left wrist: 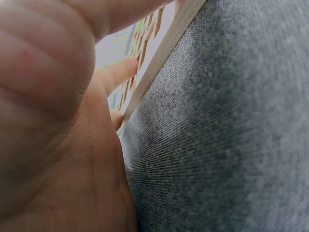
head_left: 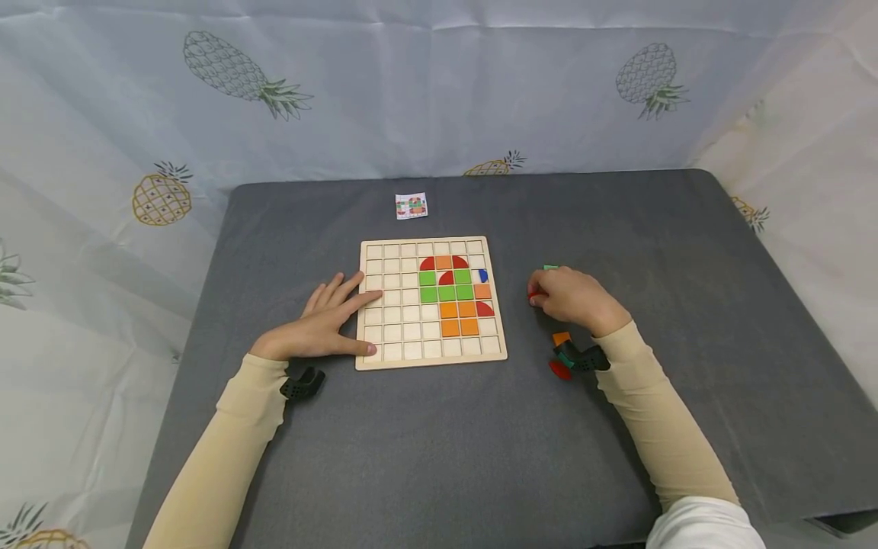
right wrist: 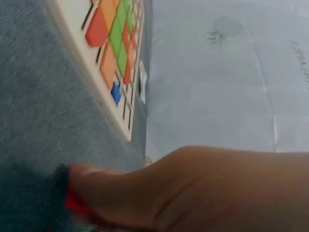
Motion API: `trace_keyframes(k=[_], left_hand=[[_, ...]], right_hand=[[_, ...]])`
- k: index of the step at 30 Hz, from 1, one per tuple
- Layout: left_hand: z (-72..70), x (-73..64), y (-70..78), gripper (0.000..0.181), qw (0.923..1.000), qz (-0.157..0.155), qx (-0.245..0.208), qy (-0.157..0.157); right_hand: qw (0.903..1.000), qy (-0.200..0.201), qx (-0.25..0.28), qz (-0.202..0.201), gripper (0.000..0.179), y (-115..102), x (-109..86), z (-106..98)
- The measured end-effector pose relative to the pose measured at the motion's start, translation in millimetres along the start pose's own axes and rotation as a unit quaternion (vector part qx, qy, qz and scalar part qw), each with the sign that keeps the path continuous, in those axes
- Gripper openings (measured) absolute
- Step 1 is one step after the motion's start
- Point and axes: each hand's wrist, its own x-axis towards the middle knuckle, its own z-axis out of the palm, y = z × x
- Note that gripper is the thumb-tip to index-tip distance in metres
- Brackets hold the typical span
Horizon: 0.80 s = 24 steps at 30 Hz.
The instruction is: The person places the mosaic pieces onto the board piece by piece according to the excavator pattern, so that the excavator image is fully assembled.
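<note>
A square wooden grid board (head_left: 401, 354) lies on the table, its right half partly filled with green, orange and red tiles and one small blue piece (head_left: 483, 275). My left hand (head_left: 322, 324) rests with spread, straight fingers on the board's left edge, thumb near the lower left corner. To the right of the board my right hand (head_left: 572, 297) pinches a red tile (right wrist: 77, 203) between thumb and fingertips, close over the table. Most of that tile is hidden by the fingers. A green tile (head_left: 550, 267) shows just beyond this hand.
Under the right wrist lie an orange tile (head_left: 561, 338) and a red piece (head_left: 559, 370), partly covered by the wrist camera. A small printed pattern card (head_left: 411, 206) lies behind the board. The grey table (head_left: 425, 457) meets a pineapple-print curtain (head_left: 384, 91) at its far edge.
</note>
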Motion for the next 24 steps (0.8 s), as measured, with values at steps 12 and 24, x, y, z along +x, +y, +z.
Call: trace_keyframes(k=[12,24], left_hand=[[0.4,2.2,0.5,0.098,1.0000,0.000,0.003,0.002],[2.9,2.8,-3.9,0.100,1.0000,-0.008,0.005,-0.001]], right_hand=[[0.9799,0.044,0.108,-0.162,0.029,-21.3,-0.3,6.0],[0.9766,0.020,0.163,-0.139,0.013,-30.1,2.5,10.7]])
